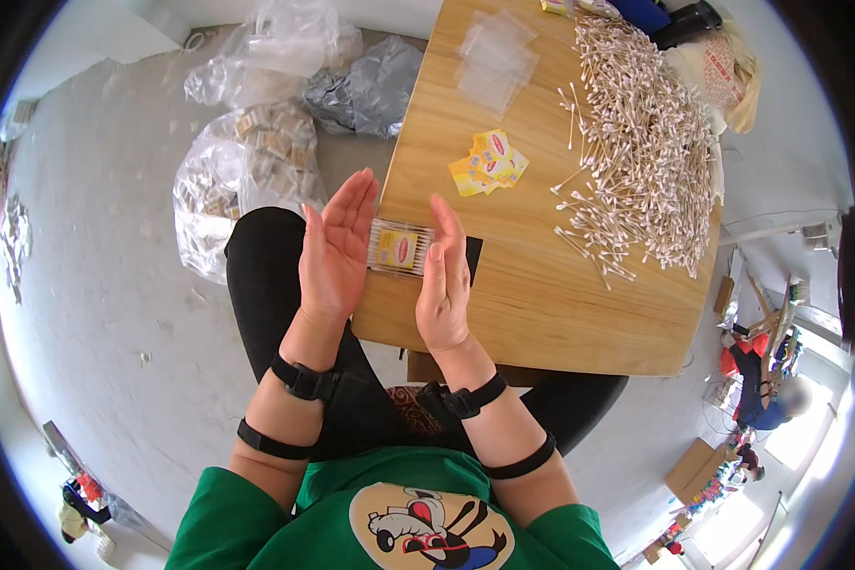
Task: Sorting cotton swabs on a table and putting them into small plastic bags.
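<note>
Fingers [352, 198] straight, gripping nothing, left hand [338, 258] and right hand [449, 277] flank swab pack [398, 249]

Swab pack [398, 249], its sides perhaps partly hidden by the hands [337, 261].

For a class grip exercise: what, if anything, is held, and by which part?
Nothing is visibly gripped: the left hand and right hand, both open, flank the cotton-swab packet; contact is unclear.
</note>
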`<state>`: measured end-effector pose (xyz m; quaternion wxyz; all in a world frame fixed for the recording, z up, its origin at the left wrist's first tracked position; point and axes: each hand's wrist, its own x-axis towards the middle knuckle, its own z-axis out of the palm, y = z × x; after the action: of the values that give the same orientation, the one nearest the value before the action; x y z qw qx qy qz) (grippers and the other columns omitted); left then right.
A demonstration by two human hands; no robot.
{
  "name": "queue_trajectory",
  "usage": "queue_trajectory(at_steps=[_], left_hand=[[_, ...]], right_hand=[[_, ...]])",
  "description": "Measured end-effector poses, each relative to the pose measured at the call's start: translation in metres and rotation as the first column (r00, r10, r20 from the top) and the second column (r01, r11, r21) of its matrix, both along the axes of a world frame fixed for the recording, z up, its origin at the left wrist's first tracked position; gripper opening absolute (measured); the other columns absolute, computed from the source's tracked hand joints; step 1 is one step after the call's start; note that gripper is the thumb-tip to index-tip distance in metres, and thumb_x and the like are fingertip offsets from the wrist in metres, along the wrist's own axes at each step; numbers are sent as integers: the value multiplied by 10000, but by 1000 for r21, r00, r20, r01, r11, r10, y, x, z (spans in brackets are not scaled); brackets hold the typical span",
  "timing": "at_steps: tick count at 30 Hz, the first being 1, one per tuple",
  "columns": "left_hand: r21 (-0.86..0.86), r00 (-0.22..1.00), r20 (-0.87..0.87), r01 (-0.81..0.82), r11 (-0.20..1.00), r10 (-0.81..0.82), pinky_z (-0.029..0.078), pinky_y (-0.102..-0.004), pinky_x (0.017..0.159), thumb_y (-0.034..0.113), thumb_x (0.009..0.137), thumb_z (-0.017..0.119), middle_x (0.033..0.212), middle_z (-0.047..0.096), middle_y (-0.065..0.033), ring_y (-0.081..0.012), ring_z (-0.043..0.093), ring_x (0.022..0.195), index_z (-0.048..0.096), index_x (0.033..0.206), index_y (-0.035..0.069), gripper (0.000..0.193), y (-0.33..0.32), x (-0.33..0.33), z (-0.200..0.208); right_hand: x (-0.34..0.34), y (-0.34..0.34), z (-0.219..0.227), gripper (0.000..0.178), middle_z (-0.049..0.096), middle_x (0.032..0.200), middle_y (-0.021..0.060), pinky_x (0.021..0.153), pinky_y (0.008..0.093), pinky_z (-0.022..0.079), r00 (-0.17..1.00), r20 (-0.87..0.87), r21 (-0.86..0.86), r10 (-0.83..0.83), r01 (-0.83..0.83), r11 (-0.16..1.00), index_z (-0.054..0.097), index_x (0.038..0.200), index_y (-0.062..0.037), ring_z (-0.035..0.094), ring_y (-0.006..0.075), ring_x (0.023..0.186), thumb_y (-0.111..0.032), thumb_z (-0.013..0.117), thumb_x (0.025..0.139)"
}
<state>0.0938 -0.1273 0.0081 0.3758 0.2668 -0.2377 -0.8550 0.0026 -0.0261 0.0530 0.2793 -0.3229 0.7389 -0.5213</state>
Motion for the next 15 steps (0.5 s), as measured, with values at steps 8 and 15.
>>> queue_trajectory(at_steps=[8,15], left_hand=[[-65,1000,10,12,998,-11,207,-372,1202,485,1056,216,1516,381,-167,-275,317,1432,399,1412,-54,671,1,-2,2],[-317,994,108,31,948,4,203,-372,1193,479,1057,251,1507,406,-143,-244,335,1422,418,1416,-13,631,9,-5,-10]], right_hand=[[4,1,-40,478,396,1475,215,1134,383,282,992,113,-313,-53,86,946,329,1443,58,387,313,1371,-225,349,1059],[9,-2,-42,455,403,1466,186,1148,358,259,951,288,-299,-116,204,932,321,1446,38,376,269,1377,-171,388,1048]])
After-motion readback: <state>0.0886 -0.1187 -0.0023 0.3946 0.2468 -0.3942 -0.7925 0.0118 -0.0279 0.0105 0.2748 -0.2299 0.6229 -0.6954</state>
